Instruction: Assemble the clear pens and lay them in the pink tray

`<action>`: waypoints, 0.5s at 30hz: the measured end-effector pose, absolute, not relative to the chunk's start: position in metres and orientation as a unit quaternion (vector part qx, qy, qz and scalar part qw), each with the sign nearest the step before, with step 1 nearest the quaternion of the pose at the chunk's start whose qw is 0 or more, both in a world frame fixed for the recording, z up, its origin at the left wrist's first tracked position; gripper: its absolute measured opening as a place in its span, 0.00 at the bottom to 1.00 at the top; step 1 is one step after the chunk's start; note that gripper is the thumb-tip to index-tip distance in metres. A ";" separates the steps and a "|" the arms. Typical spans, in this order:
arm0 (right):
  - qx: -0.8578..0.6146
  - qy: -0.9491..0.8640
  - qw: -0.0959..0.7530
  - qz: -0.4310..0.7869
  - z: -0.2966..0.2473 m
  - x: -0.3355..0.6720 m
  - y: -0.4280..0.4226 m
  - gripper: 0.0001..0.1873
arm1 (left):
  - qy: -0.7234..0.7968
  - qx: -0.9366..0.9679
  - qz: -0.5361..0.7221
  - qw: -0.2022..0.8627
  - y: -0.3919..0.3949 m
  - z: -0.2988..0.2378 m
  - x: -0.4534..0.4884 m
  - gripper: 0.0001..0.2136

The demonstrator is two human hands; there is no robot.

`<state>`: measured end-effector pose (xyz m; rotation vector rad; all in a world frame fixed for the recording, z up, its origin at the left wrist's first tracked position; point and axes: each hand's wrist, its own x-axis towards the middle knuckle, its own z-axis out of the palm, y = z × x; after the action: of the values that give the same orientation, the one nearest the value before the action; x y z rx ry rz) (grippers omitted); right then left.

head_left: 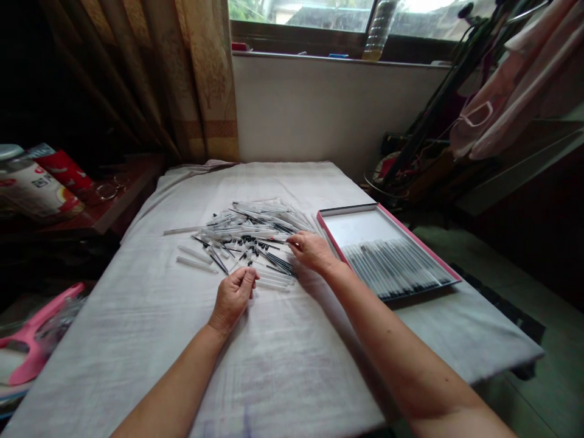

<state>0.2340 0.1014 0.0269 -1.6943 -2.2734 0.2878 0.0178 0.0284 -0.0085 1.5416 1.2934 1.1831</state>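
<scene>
My left hand (pixel 234 298) is closed at the near edge of a loose pile of pen parts, thumb pressed on the curled fingers. Whatever it may hold is hidden. My right hand (pixel 311 250) pinches at the pile's right side, where a thin dark pen refill (pixel 276 241) meets the fingertips. Clear pen barrels (pixel 194 263), black refills (pixel 276 261) and small black caps (pixel 249 241) lie mixed in the pile. Right of the pile is a shallow box (pixel 353 226) with a red rim. Rows of pens (pixel 392 267) with black ends lie in its near part.
A pale cloth (pixel 150 340) covers the table. A labelled jar (pixel 39 188) and glasses (pixel 107 190) sit on a dark side surface at left. A pink-handled object (pixel 36 340) is at lower left. Behind are a curtain (pixel 182 79) and a windowsill bottle (pixel 379 33).
</scene>
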 end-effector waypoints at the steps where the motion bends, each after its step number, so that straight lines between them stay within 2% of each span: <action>1: -0.594 -0.786 0.143 0.092 0.025 0.227 0.106 0.17 | 0.509 0.594 0.473 0.405 0.029 -0.009 0.017 0.21; 10: -0.627 -0.776 0.059 0.034 0.023 0.201 0.149 0.17 | 0.508 0.571 0.466 0.446 0.031 -0.009 0.018 0.23; 15: -0.625 -0.775 0.078 0.049 0.021 0.202 0.151 0.17 | 0.505 0.585 0.461 0.435 0.031 -0.010 0.018 0.22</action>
<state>0.2016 0.1509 0.0215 -1.8723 -2.3201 0.1474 0.0179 0.0307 -0.0103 1.4571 1.2579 1.1467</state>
